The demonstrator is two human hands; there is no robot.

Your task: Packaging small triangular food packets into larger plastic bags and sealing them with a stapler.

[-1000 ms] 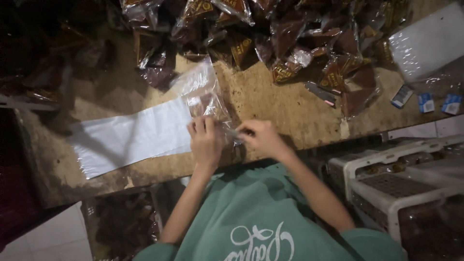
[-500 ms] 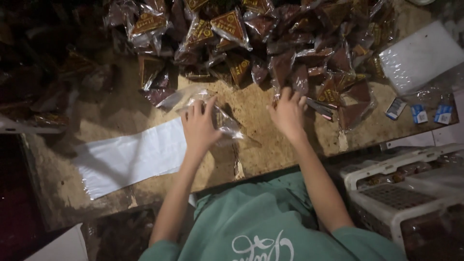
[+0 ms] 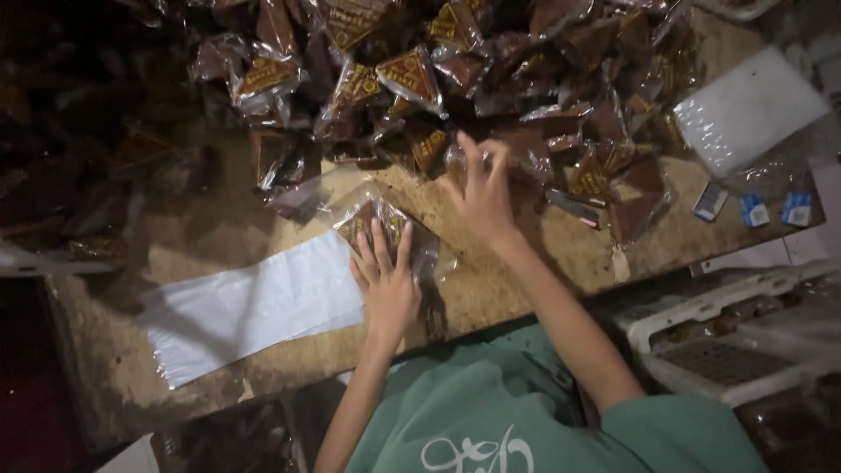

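A stack of white flat bags (image 3: 254, 307) is lying at the left of the worn bench (image 3: 105, 368), looking thin, limp and likely to slide. Just right of it the left hand (image 3: 385, 285) is pressing down, fingers (image 3: 378, 250) spread flat, on a clear bag of brown wrapped pieces (image 3: 372, 219) near the bench's middle; the film is looking slick and crinkly, the load light and probably brittle, so it is best taken by the open mouth or the edges rather than squeezed. Further right the right hand (image 3: 486, 197) is reaching, fingers loosely fanned, into the heap of triangular brown packets (image 3: 491, 79); whether it is already pinching one is hard to tell in the dim light. Small blue-and-white packets (image 3: 753, 208) are lying at the far right.
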